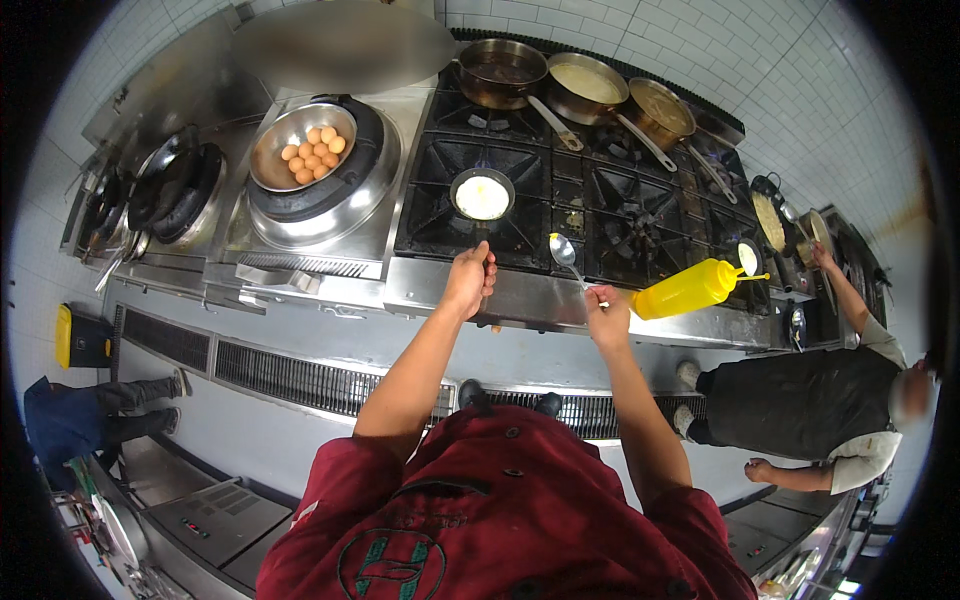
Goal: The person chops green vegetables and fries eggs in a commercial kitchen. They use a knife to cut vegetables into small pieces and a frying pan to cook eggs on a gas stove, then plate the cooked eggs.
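My left hand (pixel 471 281) grips the handle of a small frying pan (pixel 455 201), which sits over a burner of the black gas range (pixel 525 169). A white egg with bits of yellow (pixel 482 197) covers most of the pan's floor. In my right hand (pixel 608 315) is the handle of a metal spoon (pixel 562 250); its bowl points away from me over the range's front edge, with a yellow spot at the tip. Just right of that hand, a yellow squeeze bottle (pixel 682 290) lies tilted at the front of the range.
Three long-handled pans (pixel 501 97) with contents stand along the back. Left, a metal bowl (pixel 266 161) of brown eggs (pixel 311 154) rests on a wok burner (pixel 330 225). At right a co-worker (pixel 795 405) reaches toward the cooking line; another person (pixel 75 420) stands far left.
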The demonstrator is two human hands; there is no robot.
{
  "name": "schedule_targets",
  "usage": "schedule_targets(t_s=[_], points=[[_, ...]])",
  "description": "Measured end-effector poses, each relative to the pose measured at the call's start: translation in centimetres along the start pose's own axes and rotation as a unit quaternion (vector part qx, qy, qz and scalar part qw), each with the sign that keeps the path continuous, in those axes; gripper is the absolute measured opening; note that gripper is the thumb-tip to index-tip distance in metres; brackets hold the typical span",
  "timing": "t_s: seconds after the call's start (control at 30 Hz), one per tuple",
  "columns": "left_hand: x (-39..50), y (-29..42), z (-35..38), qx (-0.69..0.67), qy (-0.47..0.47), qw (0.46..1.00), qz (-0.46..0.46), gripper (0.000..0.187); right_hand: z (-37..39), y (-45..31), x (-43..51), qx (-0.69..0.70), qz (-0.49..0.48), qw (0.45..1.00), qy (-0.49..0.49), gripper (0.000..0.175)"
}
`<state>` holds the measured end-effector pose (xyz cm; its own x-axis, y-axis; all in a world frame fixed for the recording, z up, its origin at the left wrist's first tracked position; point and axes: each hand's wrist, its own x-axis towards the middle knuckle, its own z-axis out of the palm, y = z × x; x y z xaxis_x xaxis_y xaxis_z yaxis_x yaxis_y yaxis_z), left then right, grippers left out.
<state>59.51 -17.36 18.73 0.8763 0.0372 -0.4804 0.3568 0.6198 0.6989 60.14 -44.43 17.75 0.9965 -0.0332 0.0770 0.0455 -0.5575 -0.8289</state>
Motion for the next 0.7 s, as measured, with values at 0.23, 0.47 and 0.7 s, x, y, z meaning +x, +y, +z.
schedule_targets(t_s=[0.23,0.47,0.7], points=[[0.0,0.4,0.7,0.048,0.051,0.997,0.013,0.028,2.2,0.5,0.4,-0.041,-0.131,0.989,0.062,0.028],[-2.7,0.5,-0.7,0.1,0.081,0.991,-0.039,0.043,1.2,1.1,-2.6,-0.111,-0.138,0.983,0.041,0.05],[-9.6,-3.3,-6.9,0.201,-0.242,0.935,-0.163,0.057,-0.7,1.2,-5.7,-0.128,-0.16,0.972,0.114,0.049]])
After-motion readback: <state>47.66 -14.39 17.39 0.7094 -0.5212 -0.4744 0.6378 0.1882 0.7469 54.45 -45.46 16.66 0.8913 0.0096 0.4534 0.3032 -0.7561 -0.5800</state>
